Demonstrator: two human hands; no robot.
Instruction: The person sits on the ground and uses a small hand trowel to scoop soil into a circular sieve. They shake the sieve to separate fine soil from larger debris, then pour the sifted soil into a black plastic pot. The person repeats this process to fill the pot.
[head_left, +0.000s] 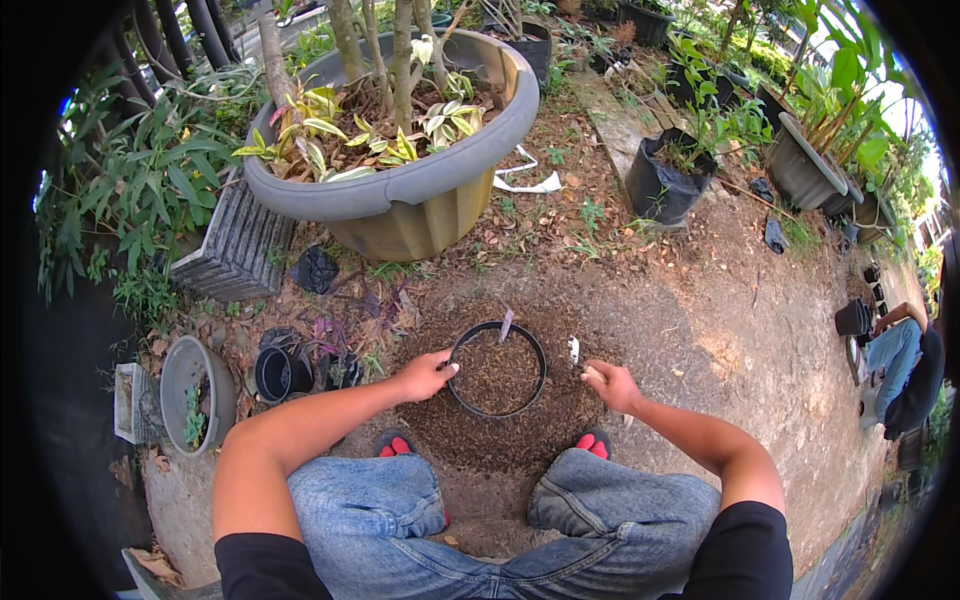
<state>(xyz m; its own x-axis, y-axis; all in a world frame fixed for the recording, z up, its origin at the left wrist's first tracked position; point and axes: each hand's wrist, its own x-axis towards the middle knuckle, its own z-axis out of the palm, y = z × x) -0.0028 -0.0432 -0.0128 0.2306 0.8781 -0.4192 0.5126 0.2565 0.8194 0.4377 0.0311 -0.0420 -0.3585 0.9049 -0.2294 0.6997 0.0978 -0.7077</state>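
Between my feet stands a round black-rimmed container (545, 372) filled with brown, crumbly soil (497, 375). My left hand (428, 376) is closed on the left side of its rim, thumb on top. A thin pale strip (506, 325), like a plant label, leans at the container's far edge. Just right of the container, my right hand (612, 385) is closed round the handle of a small trowel, its pale blade (574, 350) pointing away from me. More loose soil (480, 440) lies on the ground all around the container.
A large planter (420, 215) with trees and variegated plants stands ahead. At left are a small black pot (284, 374), a grey bowl planter (222, 400) and a ribbed grey planter (235, 245). A black grow bag (668, 180) is far right. Another person (905, 365) crouches at the right edge.
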